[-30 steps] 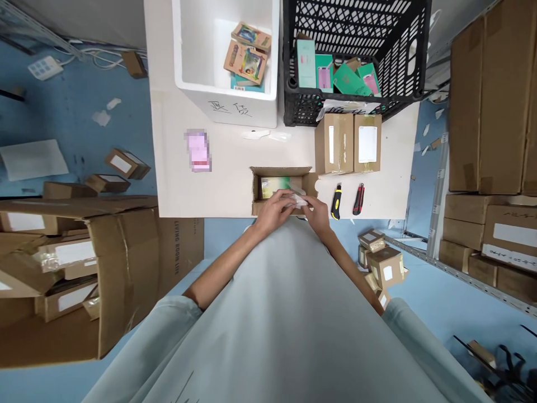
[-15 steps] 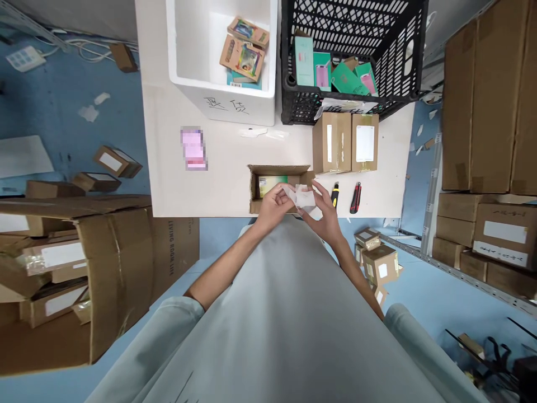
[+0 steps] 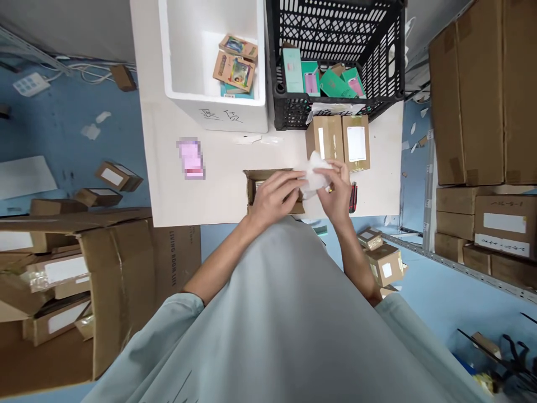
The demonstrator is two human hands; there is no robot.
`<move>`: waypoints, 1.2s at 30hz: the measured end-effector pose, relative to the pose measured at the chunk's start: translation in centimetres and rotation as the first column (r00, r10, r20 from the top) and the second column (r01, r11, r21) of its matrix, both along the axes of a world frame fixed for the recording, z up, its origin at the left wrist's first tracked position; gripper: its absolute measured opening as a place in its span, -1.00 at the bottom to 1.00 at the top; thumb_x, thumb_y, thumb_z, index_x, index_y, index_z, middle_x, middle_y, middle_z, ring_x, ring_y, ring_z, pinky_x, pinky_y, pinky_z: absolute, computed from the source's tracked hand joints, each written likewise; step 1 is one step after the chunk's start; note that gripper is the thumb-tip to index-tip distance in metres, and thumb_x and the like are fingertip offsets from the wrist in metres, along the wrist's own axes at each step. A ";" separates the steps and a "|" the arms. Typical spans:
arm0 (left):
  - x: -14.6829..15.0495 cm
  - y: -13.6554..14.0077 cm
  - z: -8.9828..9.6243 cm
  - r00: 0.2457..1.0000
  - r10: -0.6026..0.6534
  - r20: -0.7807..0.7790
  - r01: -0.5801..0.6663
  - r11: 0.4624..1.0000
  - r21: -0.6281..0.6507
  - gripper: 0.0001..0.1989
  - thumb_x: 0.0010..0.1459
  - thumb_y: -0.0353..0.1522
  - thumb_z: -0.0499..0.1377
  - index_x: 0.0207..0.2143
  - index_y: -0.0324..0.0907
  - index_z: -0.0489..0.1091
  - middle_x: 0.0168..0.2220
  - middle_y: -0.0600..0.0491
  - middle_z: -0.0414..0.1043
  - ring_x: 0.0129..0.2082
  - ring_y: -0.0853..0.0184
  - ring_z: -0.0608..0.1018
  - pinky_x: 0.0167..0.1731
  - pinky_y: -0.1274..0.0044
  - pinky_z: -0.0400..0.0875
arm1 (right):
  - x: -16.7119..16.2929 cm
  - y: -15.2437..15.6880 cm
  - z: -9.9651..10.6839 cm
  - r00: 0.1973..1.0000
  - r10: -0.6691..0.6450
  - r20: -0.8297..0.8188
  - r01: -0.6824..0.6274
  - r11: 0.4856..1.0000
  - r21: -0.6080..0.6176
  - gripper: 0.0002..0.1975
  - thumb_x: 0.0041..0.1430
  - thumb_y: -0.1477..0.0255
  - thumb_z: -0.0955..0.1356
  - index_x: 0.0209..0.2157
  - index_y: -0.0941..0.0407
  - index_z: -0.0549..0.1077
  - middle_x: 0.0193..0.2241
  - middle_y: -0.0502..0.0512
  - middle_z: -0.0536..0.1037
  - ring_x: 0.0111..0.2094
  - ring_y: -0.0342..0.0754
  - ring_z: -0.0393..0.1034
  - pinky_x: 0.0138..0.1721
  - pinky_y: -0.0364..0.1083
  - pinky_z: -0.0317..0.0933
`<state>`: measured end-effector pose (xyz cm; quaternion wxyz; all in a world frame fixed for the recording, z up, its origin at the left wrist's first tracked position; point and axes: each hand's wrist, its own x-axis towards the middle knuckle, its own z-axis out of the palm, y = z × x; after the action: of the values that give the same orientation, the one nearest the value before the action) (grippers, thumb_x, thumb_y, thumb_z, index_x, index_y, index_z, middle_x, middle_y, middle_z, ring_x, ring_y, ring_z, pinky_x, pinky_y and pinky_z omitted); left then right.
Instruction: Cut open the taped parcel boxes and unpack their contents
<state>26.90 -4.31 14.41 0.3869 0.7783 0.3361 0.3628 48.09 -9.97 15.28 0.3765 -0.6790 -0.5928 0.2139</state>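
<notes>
A thin, crumpled white wrapper, translucent in places, is pinched between the fingers and thumb of my right hand. My left hand is open, its stretched fingers reaching to the wrapper's left edge with the fingertips at or against it. Under my left hand stands a small open cardboard box at the table's front edge; its contents are mostly hidden by the hand. A red and black box cutter lies just right of my right hand, which covers most of a yellow one.
Two taped cartons stand behind my right hand. Farther back are a white foam box with small packages and a black crate with green boxes. A blurred pink item lies left on the table. Large carton at lower left.
Both hands have lifted the wrapper up and rightward from the box's right side. The left fingers have gone from a pinch to stretched out. The view has shifted slightly.
</notes>
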 end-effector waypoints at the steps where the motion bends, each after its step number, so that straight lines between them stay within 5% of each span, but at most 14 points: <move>1: -0.3 0.3 -0.1 1.000 0.020 -0.006 -0.020 1.000 0.020 -0.69 0.60 -0.28 0.11 0.14 -0.05 0.63 0.18 -0.09 0.67 0.20 0.10 0.68 0.26 0.17 0.59 | 1.1 1.1 -0.9 0.997 -0.031 0.067 0.031 0.999 -0.006 -0.66 0.57 0.27 0.33 0.22 -0.08 0.62 0.34 0.27 0.40 0.45 0.32 0.36 0.37 0.33 0.44; 5: -2.6 1.1 -1.2 0.978 0.199 -0.071 -0.199 0.980 0.001 -0.67 0.61 -0.32 0.06 0.17 -0.09 0.60 0.15 -0.09 0.68 0.17 0.18 0.69 0.20 0.29 0.65 | 5.4 5.7 -4.7 0.951 -0.089 0.297 0.120 0.989 -0.087 -0.52 0.56 0.35 0.31 0.42 -0.02 0.43 0.54 0.34 0.22 0.59 0.35 0.13 0.49 0.39 0.25; 9: -5.9 0.8 -3.3 0.944 0.295 -0.147 -0.306 0.951 -0.055 -0.70 0.58 -0.31 0.11 0.17 -0.13 0.59 0.14 -0.09 0.66 0.08 0.22 0.71 0.10 0.38 0.69 | 6.7 7.0 -6.1 0.887 0.018 0.462 0.114 0.960 -0.257 -0.40 0.52 0.43 0.33 0.52 0.13 0.31 0.68 0.42 -0.05 0.71 0.38 -0.29 0.61 0.51 -0.16; 11: -7.3 0.0 -4.3 0.932 0.310 -0.190 -0.330 0.940 -0.090 -0.69 0.56 -0.30 0.13 0.18 -0.14 0.58 0.14 -0.09 0.66 0.02 0.23 0.72 0.07 0.39 0.70 | 6.0 5.6 -6.0 0.891 0.044 0.452 0.078 0.966 -0.246 -0.41 0.52 0.42 0.33 0.51 0.09 0.35 0.67 0.38 0.01 0.71 0.38 -0.24 0.61 0.54 -0.14; 13: -8.2 -1.2 -5.0 0.923 0.301 -0.238 -0.336 0.934 -0.122 -0.69 0.55 -0.32 0.13 0.19 -0.14 0.57 0.15 -0.09 0.65 0.04 0.22 0.72 0.10 0.37 0.70 | 4.4 3.4 -5.9 0.922 0.053 0.383 0.024 0.981 -0.192 -0.50 0.54 0.41 0.30 0.43 0.04 0.46 0.58 0.35 0.25 0.63 0.32 0.04 0.57 0.49 0.06; 16: -8.0 -3.2 -5.8 0.920 0.220 -0.326 -0.283 0.946 -0.160 -0.67 0.53 -0.38 0.11 0.21 -0.13 0.55 0.21 -0.11 0.62 0.18 0.15 0.69 0.22 0.31 0.65 | 1.1 -0.2 -6.3 0.955 0.118 0.273 -0.080 0.986 -0.147 -0.61 0.59 0.40 0.25 0.25 0.02 0.60 0.32 0.33 0.56 0.37 0.25 0.43 0.45 0.36 0.34; 19: -6.3 -3.9 -6.6 0.864 0.052 -0.501 -0.180 0.961 -0.211 -0.63 0.48 -0.44 0.14 0.25 -0.16 0.53 0.33 -0.19 0.53 0.30 0.04 0.63 0.32 0.22 0.58 | -1.9 -2.8 -7.4 0.945 0.217 0.245 -0.168 0.964 -0.206 -0.65 0.59 0.43 0.25 0.14 0.03 0.65 0.18 0.32 0.65 0.23 0.23 0.52 0.34 0.29 0.45; 23: -2.6 -2.0 -8.1 0.650 -0.149 -0.745 -0.104 0.954 -0.281 -0.54 0.40 -0.58 0.11 0.29 -0.29 0.50 0.45 -0.38 0.37 0.32 -0.09 0.60 0.24 0.18 0.59 | -3.2 -4.1 -8.9 0.909 0.298 0.291 -0.193 0.921 -0.338 -0.69 0.53 0.42 0.35 0.19 0.06 0.64 0.29 0.36 0.59 0.39 0.32 0.40 0.43 0.37 0.31; 27: 0.5 1.3 -10.3 0.419 -0.329 -0.846 -0.020 0.928 -0.371 -0.55 0.40 -0.65 0.05 0.22 -0.39 0.55 0.33 -0.47 0.47 0.24 -0.06 0.65 0.18 0.25 0.58 | -2.7 -4.4 -9.9 0.896 0.324 0.302 -0.187 0.895 -0.405 -0.58 0.47 0.38 0.43 0.29 0.10 0.58 0.48 0.39 0.42 0.58 0.38 0.16 0.56 0.44 0.11; 36: 2.6 4.2 -14.9 0.281 -0.461 -0.842 0.052 0.883 -0.466 -0.64 0.36 -0.56 0.20 0.12 -0.49 0.65 0.12 -0.56 0.64 0.23 -0.16 0.67 0.19 0.23 0.55 | -2.8 -4.4 -10.9 0.905 0.340 0.255 -0.209 0.879 -0.429 -0.55 0.52 0.38 0.41 0.34 0.18 0.53 0.57 0.46 0.29 0.65 0.37 0.03 0.59 0.41 0.11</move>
<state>29.50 -0.15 -0.52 0.3059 0.8032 0.4218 -0.2887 45.27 -14.36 4.42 0.0963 -0.6738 -0.6825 0.2661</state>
